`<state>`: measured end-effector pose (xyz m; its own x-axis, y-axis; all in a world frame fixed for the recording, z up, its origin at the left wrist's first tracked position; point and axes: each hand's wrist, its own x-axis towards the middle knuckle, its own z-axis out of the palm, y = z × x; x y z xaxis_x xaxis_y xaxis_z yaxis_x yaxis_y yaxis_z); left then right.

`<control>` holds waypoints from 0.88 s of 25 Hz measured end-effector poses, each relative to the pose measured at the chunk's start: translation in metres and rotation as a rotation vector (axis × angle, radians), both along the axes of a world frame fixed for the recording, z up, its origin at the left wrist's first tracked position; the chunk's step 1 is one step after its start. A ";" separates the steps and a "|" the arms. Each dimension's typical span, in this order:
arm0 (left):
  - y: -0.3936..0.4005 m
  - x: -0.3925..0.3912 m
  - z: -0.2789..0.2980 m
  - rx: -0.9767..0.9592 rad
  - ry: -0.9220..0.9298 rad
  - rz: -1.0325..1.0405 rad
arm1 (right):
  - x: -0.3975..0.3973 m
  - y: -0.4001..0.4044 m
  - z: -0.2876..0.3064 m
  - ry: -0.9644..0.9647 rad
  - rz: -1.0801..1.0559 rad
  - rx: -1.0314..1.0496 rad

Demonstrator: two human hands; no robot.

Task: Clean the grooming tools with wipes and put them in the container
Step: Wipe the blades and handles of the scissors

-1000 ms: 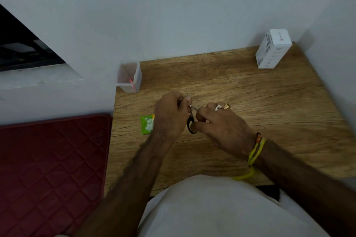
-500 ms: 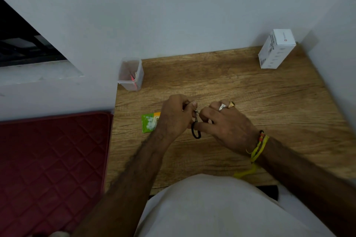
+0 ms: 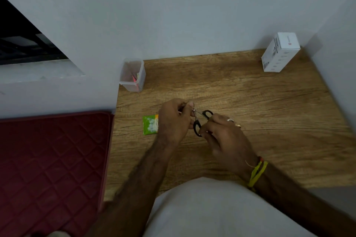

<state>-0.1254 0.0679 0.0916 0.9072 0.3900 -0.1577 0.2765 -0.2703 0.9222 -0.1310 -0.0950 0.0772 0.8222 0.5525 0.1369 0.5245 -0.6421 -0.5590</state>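
Head view: your left hand [image 3: 174, 121] pinches the blades, right hand [image 3: 223, 136] grasps the scissors [image 3: 198, 121]; wiping underway, far-left container [image 3: 133, 75] next.

Bare forearms; rings [image 3: 230, 120] and yellow wrist threads [image 3: 257, 173] on the right; pale clothing [image 3: 212, 209].

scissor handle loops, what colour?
Black, on the scissors; clearest in the head view, between both hands.

Bare tabletop [image 3: 240, 90] between clear container [image 3: 133, 75] and white box [image 3: 280, 52].
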 end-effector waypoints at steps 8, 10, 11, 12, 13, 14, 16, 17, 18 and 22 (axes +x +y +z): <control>-0.019 -0.015 0.012 -0.046 -0.175 0.244 | -0.001 0.023 0.033 0.774 -0.563 0.560; -0.023 -0.019 0.011 0.035 -0.302 0.228 | 0.001 0.029 0.040 0.959 -0.701 0.699; -0.024 -0.021 0.009 0.070 -0.363 0.216 | 0.002 0.030 0.043 1.067 -0.757 0.747; -0.025 -0.023 0.008 0.095 -0.411 0.211 | 0.003 0.030 0.044 1.173 -0.798 0.787; -0.025 -0.024 0.005 0.108 -0.442 0.217 | 0.003 0.030 0.045 1.258 -0.820 0.812; -0.026 -0.025 0.004 0.110 -0.461 0.227 | 0.004 0.029 0.044 1.315 -0.826 0.821; -0.027 -0.027 0.001 0.115 -0.479 0.231 | 0.004 0.029 0.043 1.404 -0.830 0.853; -0.028 -0.027 0.001 0.137 -0.489 0.226 | 0.004 0.031 0.042 1.443 -0.836 0.884; -0.029 -0.027 0.002 0.161 -0.495 0.223 | 0.004 0.032 0.040 1.467 -0.843 0.912; -0.021 -0.023 0.002 0.157 -0.445 0.244 | -0.003 0.033 0.039 1.180 -0.697 0.830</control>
